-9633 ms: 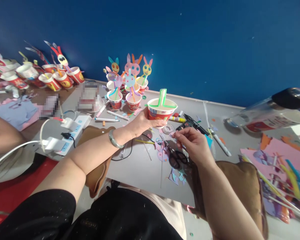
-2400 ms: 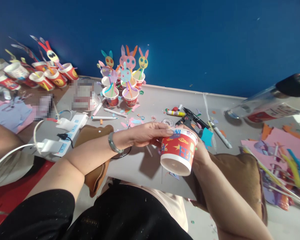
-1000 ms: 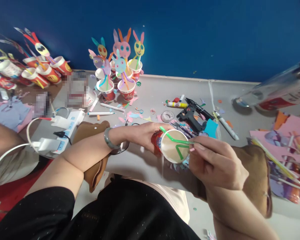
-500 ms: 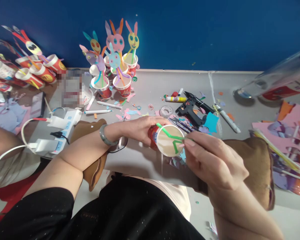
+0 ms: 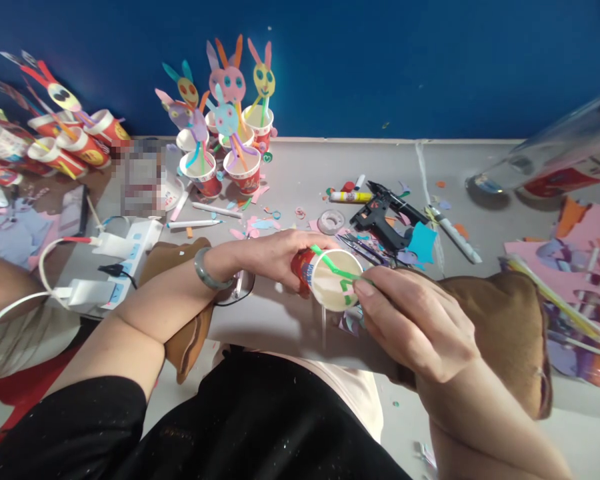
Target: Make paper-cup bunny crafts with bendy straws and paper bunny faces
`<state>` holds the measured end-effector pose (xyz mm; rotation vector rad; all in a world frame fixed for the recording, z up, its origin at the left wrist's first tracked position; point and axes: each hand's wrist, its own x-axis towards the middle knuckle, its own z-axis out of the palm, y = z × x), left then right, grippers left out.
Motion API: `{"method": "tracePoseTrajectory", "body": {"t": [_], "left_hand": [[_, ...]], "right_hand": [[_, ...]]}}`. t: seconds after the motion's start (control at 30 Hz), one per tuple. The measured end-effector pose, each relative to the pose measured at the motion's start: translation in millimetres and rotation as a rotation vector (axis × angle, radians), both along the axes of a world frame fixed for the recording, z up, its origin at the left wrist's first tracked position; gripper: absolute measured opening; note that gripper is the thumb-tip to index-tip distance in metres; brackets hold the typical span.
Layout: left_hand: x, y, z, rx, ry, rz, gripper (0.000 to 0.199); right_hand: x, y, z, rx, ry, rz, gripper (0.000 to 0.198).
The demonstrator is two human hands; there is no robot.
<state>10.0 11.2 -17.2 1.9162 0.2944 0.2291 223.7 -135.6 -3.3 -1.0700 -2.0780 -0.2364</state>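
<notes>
My left hand [image 5: 290, 257] is wrapped around a red paper cup [image 5: 325, 293], tilted so its pale inside faces me. Green bent drinking straws [image 5: 335, 267] lie across the cup's mouth, one end resting past the far rim. With thumb and fingers together, my right hand [image 5: 420, 320] pinches a green straw at the cup's right rim. A small pink piece shows by the fingertips, too small to name. Just beyond the cup are dark scissors [image 5: 363, 250] and a roll of clear tape [image 5: 331, 221].
A black glue gun [image 5: 385, 223], markers [image 5: 453, 233] and paper scraps lie behind the cup. Paper cups with rabbit-faced figures [image 5: 225, 120] stand at the back. On the left is a power strip [image 5: 137, 257]; brown cushions [image 5: 495, 340] flank me. Another person's arm [image 5: 5, 280] shows at far left.
My right hand has shifted slightly left and inward over the cup with the green straw. The left hand still holds the cup, which has moved a little left.
</notes>
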Motion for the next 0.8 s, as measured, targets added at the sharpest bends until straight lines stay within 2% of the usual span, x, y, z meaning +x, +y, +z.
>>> {"method": "tracePoseTrajectory", "body": {"t": [0.1, 0.23, 0.33, 0.43, 0.57, 0.67, 0.8], "left_hand": [[0.4, -0.4, -0.2, 0.009, 0.003, 0.016, 0.061], [1.2, -0.7, 0.2, -0.008, 0.005, 0.012, 0.056], [0.8, -0.4, -1.1, -0.054, -0.001, 0.032, 0.056], [0.3, -0.9, -1.8, -0.133, -0.018, 0.084, 0.064], [1.1, -3.9, 0.9, -0.313, -0.094, 0.168, 0.076], [1.6, -4.7, 3.1, -0.487, -0.104, 0.211, 0.072], [-0.4, -2.5, 4.7, -0.741, -0.083, 0.200, 0.062]], "right_hand": [[-0.2, 1.2, -2.2, 0.029, -0.042, 0.026, 0.024], [-1.8, 9.7, -10.1, 0.152, -0.021, 0.022, 0.023], [-3.6, 23.7, -16.1, 0.207, 0.099, -0.016, 0.023], [-5.0, 40.1, -19.8, 0.192, 0.274, -0.024, 0.028], [-4.3, 56.4, -26.4, 0.060, 0.555, -0.070, 0.018], [-0.6, 65.1, -32.7, -0.072, 0.750, -0.132, 0.005], [2.1, 73.9, -36.8, -0.313, 1.045, -0.151, 0.018]]}}
